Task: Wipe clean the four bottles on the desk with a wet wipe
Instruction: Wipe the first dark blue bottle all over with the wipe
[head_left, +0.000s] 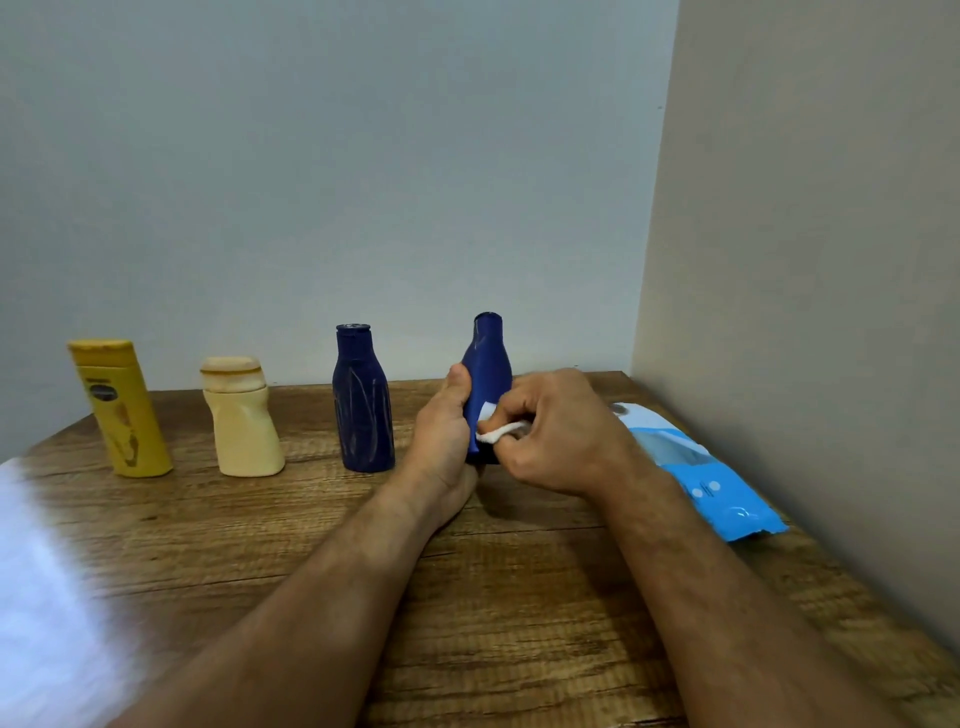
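Wiping the rightmost blue bottle (488, 364) at the surface's (519, 597) far right.
Left hand (441, 436) grips it; right hand (556, 431) pinches the wet wipe (501, 432). Excess pressure may tip it.

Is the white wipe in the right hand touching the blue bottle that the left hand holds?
Touching. The head view shows the wipe pressed against the blue bottle, no gap between them.

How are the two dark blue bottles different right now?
The right blue bottle is gripped by the left hand and rubbed with the wet wipe in the right hand; the middle blue bottle stands alone, untouched and streaky. Both share one shape and colour.
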